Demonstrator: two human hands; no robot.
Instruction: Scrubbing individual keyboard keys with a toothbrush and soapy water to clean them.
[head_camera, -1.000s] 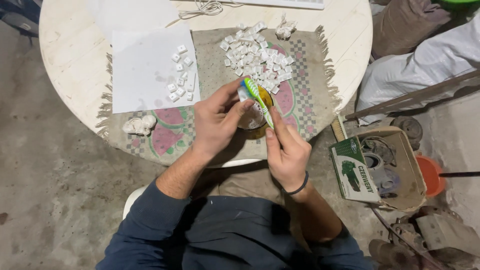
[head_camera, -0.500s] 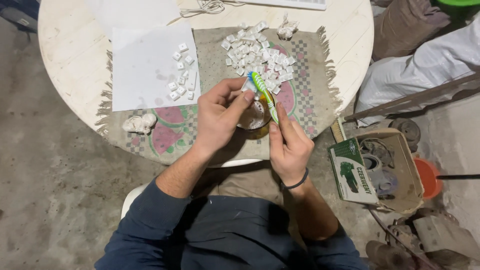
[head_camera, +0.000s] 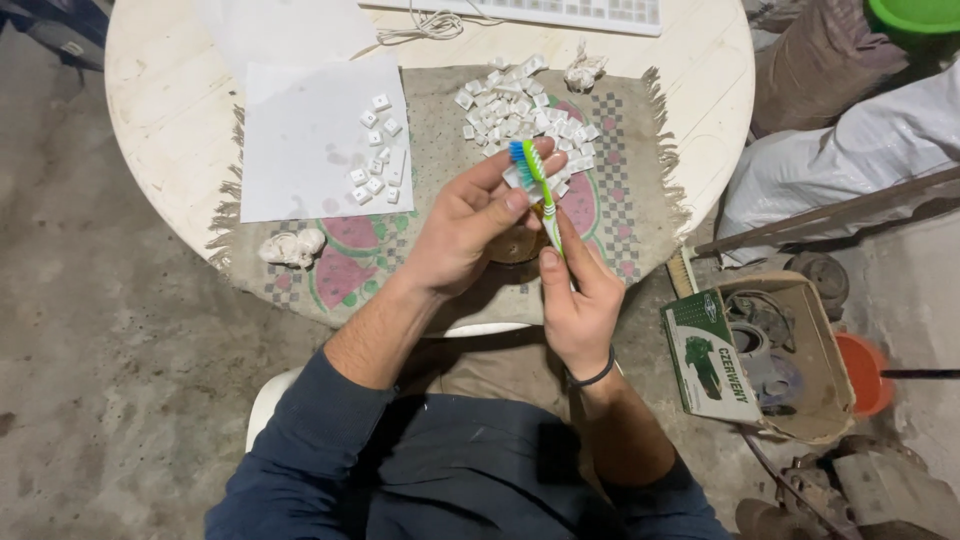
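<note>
seated at a round white table, person looking down at both hands held over a fringed patterned mat. left hand closed around a small white keycap, pinched at the fingertips above the near edge of the mat. right hand closed on the handle of a green-and-white toothbrush, blue bristles up at the keycap, touching or nearly so; cannot tell which. a loose pile of keycaps lies on the mat just beyond the hands; a smaller set of keycaps sits on a sheet of white paper to the left. keyboard at the far edge, crumpled tissue on the mat's left. risks, as judged: the cap is small and held only by fingertips, so a hard brush stroke could flick it out and down to the concrete floor, or into the open cardboard box of parts at the right. a sideways sweep could also scatter the pile. bristles may spatter grime onto the done caps on the paper.
</note>
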